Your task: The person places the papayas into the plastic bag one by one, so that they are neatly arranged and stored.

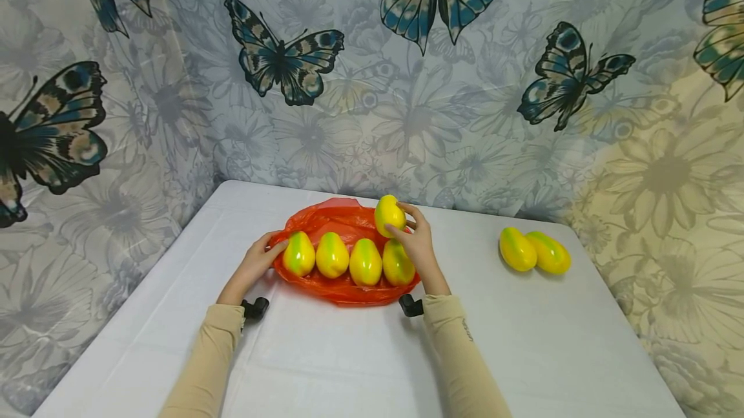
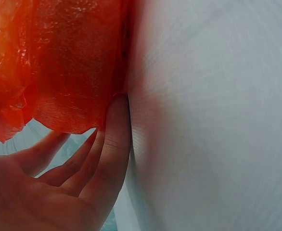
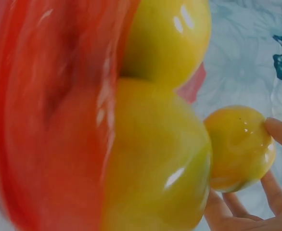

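An orange plastic bag (image 1: pixel 343 218) lies on the white table (image 1: pixel 360 353), with several yellow-green mangoes in a row on it, the nearest to my left hand (image 1: pixel 299 254) at the left end. My right hand (image 1: pixel 414 237) grips one more yellow mango (image 1: pixel 389 214) and holds it just above the row's right end; the right wrist view shows this mango (image 3: pixel 239 147) between my fingertips (image 3: pixel 280 134). With its fingers straight, my left hand (image 1: pixel 258 263) rests against the bag's left edge (image 2: pixel 73 72), fingers (image 2: pixel 114 144) touching the plastic.
Two more yellow-green mangoes (image 1: pixel 516 249) (image 1: pixel 549 252) lie side by side on the table's right part. A butterfly-print curtain (image 1: pixel 372 82) hangs close behind the table. The table's front half is bare white cloth.
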`<move>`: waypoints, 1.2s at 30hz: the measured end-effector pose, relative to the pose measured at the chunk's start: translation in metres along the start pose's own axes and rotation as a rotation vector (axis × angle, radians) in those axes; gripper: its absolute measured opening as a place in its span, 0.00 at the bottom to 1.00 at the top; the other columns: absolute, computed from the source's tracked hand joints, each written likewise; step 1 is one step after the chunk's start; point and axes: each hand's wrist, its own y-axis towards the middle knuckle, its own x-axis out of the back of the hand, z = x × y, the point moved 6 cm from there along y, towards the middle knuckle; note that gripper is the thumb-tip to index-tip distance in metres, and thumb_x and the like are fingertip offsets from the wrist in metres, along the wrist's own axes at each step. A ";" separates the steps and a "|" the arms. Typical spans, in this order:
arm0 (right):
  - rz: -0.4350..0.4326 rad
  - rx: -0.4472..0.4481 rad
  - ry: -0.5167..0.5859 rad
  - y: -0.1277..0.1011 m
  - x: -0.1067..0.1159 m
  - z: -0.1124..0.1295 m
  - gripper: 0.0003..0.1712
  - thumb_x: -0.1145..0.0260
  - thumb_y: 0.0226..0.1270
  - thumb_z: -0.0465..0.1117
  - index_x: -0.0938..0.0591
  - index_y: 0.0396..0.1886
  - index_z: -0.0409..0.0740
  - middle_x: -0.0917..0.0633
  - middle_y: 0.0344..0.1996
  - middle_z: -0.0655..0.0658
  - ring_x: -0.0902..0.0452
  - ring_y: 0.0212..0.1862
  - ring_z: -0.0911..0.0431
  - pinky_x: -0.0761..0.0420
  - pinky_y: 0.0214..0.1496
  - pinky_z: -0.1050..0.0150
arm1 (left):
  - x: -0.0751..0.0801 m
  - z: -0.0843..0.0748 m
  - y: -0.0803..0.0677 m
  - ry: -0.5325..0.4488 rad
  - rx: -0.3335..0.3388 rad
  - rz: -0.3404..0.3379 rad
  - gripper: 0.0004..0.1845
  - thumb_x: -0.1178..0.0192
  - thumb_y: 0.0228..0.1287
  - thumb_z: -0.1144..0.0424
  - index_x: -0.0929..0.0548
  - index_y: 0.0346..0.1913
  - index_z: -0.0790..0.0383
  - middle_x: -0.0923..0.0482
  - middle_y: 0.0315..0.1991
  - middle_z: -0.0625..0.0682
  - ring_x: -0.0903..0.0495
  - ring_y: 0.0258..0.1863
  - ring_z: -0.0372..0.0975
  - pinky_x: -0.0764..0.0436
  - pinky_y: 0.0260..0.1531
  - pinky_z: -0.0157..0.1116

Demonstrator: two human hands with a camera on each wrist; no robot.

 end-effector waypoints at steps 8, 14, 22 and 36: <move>0.054 -0.019 0.016 -0.001 -0.020 0.010 0.30 0.30 0.63 0.39 0.26 0.65 0.49 0.30 0.69 0.43 0.32 0.66 0.37 0.26 0.65 0.44 | 0.001 -0.001 -0.001 -0.009 -0.006 -0.006 0.35 0.50 0.72 0.43 0.37 0.72 0.62 0.32 0.66 0.65 0.26 0.54 0.51 0.22 0.47 0.36; 0.085 -0.002 0.042 0.000 -0.038 0.011 0.31 0.29 0.62 0.39 0.26 0.65 0.49 0.30 0.68 0.44 0.32 0.66 0.39 0.26 0.65 0.45 | 0.000 0.000 -0.001 -0.006 -0.005 -0.003 0.35 0.50 0.72 0.42 0.38 0.72 0.62 0.33 0.66 0.65 0.26 0.55 0.51 0.21 0.49 0.38; 0.126 -0.060 0.037 0.001 -0.058 0.011 0.30 0.30 0.62 0.43 0.26 0.65 0.56 0.29 0.67 0.47 0.32 0.66 0.43 0.26 0.65 0.46 | 0.000 0.000 0.000 -0.031 0.002 0.003 0.35 0.50 0.72 0.42 0.38 0.72 0.61 0.35 0.69 0.64 0.26 0.56 0.51 0.20 0.47 0.36; 0.191 -0.016 0.001 0.007 -0.081 0.017 0.31 0.29 0.61 0.41 0.26 0.65 0.54 0.28 0.68 0.49 0.28 0.65 0.43 0.24 0.64 0.47 | 0.000 0.001 0.001 -0.022 0.001 -0.001 0.35 0.50 0.72 0.42 0.38 0.72 0.62 0.34 0.68 0.65 0.25 0.54 0.50 0.20 0.45 0.36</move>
